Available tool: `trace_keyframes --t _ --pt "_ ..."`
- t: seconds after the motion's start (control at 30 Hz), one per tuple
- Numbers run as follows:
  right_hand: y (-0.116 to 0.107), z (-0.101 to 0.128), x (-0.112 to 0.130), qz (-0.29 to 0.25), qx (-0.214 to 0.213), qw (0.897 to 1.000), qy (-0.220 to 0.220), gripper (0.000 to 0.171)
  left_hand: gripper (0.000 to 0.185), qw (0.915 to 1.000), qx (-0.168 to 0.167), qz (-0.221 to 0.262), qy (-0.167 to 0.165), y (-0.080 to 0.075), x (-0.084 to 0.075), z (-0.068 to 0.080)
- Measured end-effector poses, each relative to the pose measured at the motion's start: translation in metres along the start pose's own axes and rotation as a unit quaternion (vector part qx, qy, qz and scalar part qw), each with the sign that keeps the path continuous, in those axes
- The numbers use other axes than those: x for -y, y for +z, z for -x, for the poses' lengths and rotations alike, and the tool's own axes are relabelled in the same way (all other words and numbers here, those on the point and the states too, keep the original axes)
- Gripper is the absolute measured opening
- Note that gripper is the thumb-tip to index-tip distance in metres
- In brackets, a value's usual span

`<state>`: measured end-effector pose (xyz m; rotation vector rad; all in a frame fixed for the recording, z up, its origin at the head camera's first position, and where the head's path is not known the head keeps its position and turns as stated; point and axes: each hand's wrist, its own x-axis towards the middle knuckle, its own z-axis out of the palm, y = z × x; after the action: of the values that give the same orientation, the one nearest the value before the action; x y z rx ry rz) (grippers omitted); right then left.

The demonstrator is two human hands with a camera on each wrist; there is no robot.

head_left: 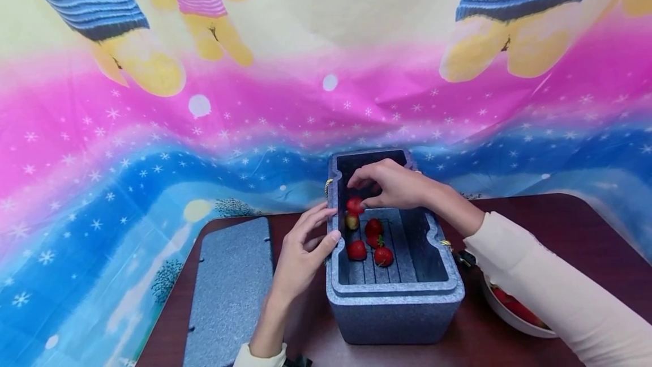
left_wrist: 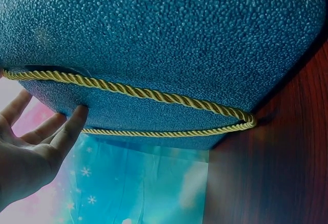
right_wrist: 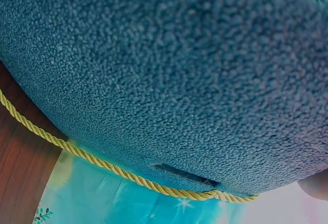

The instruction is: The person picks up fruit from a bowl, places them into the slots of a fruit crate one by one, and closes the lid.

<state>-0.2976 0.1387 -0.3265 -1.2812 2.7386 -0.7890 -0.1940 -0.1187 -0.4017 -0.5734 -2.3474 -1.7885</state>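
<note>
Sleeve (head_left: 550,285) at four o'clock, empty left hand (head_left: 303,248) spread, touching box (head_left: 394,321) at nine, empty right hand (head_left: 389,184), fingers parted, by strawberry (head_left: 353,205)

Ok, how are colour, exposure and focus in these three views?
Head: mostly sharp and bright, but the far inside of the foam box is dark around the right hand. Left wrist: teal cast on the box, gold cord crisp, printed backdrop washed out near the left hand. Right wrist: similar cast, foam soft toward the top, backdrop nearly white at lower right.
</note>
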Motion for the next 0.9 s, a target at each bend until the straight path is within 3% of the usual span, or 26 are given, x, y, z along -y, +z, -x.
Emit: trace_keyframes --t 0.3,0.53,0.73,0.9 --pt "-0.001 0.005 0.002 -0.007 -0.083 0.996 -0.009 0.039 0.041 1.0 -0.003 0.005 -0.004 0.0 -0.002 0.0" --pt "-0.011 0.022 0.003 -0.008 -0.141 0.99 -0.014 0.038 0.041 1.0 0.003 0.0 -0.001 0.003 -0.004 0.001" --pt "-0.028 0.048 0.016 0.017 -0.153 0.988 -0.008 0.04 0.041 1.0 -0.002 -0.004 -0.001 0.002 -0.001 0.001" --pt "-0.042 0.084 0.021 0.045 -0.191 0.981 0.0 0.043 0.041 0.9999 -0.006 -0.009 0.002 0.001 -0.002 0.001"
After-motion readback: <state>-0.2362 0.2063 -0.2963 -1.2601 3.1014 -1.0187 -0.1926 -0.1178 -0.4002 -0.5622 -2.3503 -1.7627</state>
